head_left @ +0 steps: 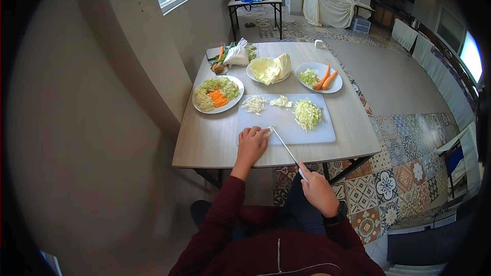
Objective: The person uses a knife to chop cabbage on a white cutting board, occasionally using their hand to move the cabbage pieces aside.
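Observation:
My right hand (319, 193) is closed round the handle of a kitchen knife (285, 146), its tip resting near the middle of the white cutting board (255, 117). Close by the tip, the curled fingers of my left hand (251, 144) press a small pale cabbage piece (269, 130) onto the board; they partly hide it. Farther back on the board lie a loose pile of white strips (254, 104), some whitish cabbage chunks (281, 101) and a heap of shredded green cabbage (307, 114).
Behind the board stand a plate of shredded vegetables (218, 95), a plate of cabbage leaves (269, 69) and a plate with carrots (327, 79). A white bag (237, 54) lies among vegetables at the far left. A wall (133, 87) runs along the table's left.

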A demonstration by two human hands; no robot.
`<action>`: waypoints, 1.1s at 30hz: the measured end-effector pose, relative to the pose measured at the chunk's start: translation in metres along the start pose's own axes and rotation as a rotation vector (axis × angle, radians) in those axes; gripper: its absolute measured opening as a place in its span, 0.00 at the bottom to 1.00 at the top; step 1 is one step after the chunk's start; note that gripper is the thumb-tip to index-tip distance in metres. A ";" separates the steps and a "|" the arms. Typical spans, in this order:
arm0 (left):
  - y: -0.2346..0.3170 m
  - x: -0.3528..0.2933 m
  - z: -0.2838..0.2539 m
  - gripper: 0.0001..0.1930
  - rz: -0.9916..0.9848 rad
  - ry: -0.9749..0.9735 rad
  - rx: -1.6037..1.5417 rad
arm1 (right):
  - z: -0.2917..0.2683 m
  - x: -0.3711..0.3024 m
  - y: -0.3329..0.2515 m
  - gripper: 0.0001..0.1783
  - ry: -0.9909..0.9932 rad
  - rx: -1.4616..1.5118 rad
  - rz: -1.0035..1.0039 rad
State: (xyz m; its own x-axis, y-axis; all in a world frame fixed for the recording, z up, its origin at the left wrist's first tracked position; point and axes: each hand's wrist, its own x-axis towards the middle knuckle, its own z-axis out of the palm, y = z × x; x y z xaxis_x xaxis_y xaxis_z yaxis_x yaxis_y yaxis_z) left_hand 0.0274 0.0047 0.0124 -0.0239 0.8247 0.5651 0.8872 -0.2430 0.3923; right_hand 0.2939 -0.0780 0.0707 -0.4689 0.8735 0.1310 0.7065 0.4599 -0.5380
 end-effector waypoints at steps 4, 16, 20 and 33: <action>-0.003 -0.001 0.000 0.15 0.005 0.008 -0.001 | -0.005 0.011 -0.002 0.30 -0.024 0.038 -0.021; -0.002 0.000 0.000 0.16 -0.011 -0.025 0.006 | -0.009 0.048 -0.007 0.28 -0.039 0.080 -0.022; -0.002 0.000 0.001 0.16 -0.016 -0.014 0.006 | -0.006 0.055 -0.009 0.28 -0.057 0.155 0.000; -0.002 0.002 0.000 0.16 -0.027 -0.016 -0.004 | -0.004 0.011 -0.003 0.29 -0.009 0.142 0.040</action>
State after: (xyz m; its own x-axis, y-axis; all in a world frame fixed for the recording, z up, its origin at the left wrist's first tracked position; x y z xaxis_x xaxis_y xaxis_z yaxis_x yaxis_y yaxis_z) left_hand 0.0257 0.0068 0.0122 -0.0402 0.8390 0.5427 0.8843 -0.2230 0.4103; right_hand 0.2882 -0.0693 0.0770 -0.4472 0.8888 0.1000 0.6426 0.3970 -0.6553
